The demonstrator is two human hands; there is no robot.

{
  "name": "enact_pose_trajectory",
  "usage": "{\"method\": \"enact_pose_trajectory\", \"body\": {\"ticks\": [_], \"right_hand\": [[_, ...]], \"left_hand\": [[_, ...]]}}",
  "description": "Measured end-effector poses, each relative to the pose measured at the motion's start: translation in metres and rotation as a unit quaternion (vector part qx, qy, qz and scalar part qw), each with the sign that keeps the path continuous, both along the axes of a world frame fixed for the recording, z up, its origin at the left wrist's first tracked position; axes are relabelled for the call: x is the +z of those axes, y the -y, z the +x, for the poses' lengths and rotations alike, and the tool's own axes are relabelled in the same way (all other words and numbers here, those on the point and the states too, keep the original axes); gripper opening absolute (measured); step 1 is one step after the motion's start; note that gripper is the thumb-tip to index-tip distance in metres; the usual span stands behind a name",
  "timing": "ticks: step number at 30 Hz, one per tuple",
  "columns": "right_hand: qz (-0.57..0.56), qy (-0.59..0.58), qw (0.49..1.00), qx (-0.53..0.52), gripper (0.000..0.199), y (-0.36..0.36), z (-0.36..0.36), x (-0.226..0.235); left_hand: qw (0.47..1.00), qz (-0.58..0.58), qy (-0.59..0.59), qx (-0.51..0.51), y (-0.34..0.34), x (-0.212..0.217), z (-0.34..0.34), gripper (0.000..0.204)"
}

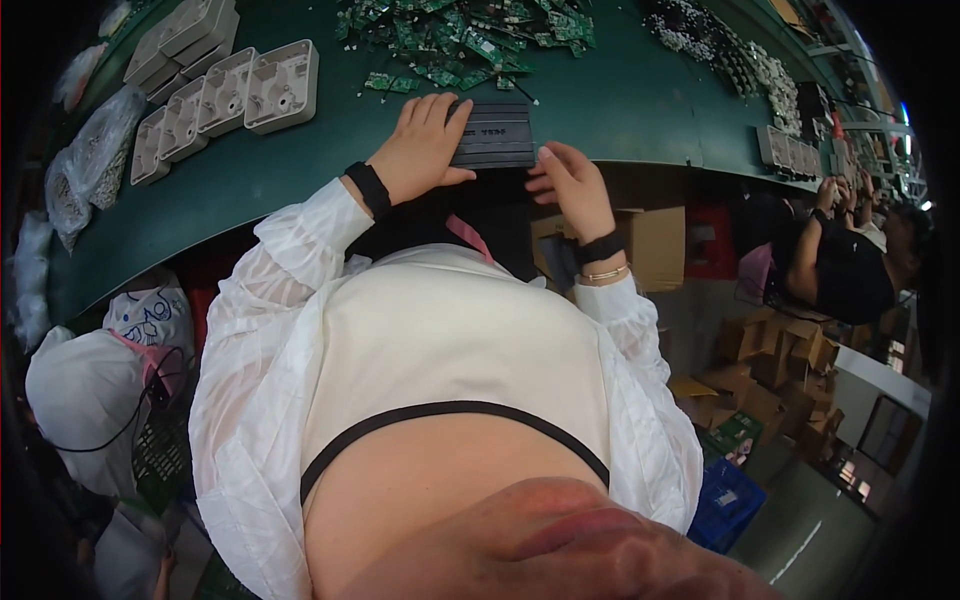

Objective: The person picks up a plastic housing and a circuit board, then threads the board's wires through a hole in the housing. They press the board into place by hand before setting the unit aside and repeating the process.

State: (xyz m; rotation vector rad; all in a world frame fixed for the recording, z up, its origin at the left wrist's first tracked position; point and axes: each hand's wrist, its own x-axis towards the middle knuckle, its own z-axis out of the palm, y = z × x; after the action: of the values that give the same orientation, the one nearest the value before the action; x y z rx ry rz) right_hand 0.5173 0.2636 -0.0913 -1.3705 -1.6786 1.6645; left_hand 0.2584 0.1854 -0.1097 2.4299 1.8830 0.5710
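Note:
A dark grey ribbed rectangular block (497,138), flat-topped with small lettering, lies at the front edge of the green table. My left hand (422,150) holds its left end, with the index finger along the upper left corner and the thumb by the lower left corner. At the block's lower right corner is my right hand (572,185), its fingers partly bent and apart. One of its fingertips comes up to the corner, though contact is hard to tell. No object shows in that hand. Beyond the block lies a heap of green circuit boards (470,45) with short wires.
Light grey open plastic housings (282,88) stand in rows at the left, beside clear bags of small parts (90,150). White and black small parts (735,65) are piled at the far right of the table (640,120). Cardboard boxes (780,350) and another person (850,260) are at the right.

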Motion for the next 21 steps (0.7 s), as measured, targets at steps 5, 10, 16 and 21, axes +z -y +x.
{"method": "enact_pose_trajectory", "body": {"ticks": [5, 10, 16, 21], "right_hand": [[0.033, -0.144, 0.989, -0.023, 0.046, 0.014, -0.028, 0.011], [0.499, 0.055, 0.862, 0.069, 0.042, 0.034, -0.065, 0.074], [0.615, 0.144, 0.767, 0.11, 0.042, 0.029, -0.1, 0.083], [0.6, 0.121, 0.786, 0.084, 0.039, 0.029, -0.109, 0.082]], "left_hand": [[0.993, 0.044, 0.11, 0.003, 0.011, -0.01, 0.009, 0.1], [0.964, 0.09, 0.244, 0.058, 0.016, -0.006, 0.009, 0.102], [0.925, 0.126, 0.348, 0.08, 0.019, -0.005, -0.007, 0.09], [0.887, 0.093, 0.447, 0.066, 0.017, -0.007, -0.014, 0.058]]}}
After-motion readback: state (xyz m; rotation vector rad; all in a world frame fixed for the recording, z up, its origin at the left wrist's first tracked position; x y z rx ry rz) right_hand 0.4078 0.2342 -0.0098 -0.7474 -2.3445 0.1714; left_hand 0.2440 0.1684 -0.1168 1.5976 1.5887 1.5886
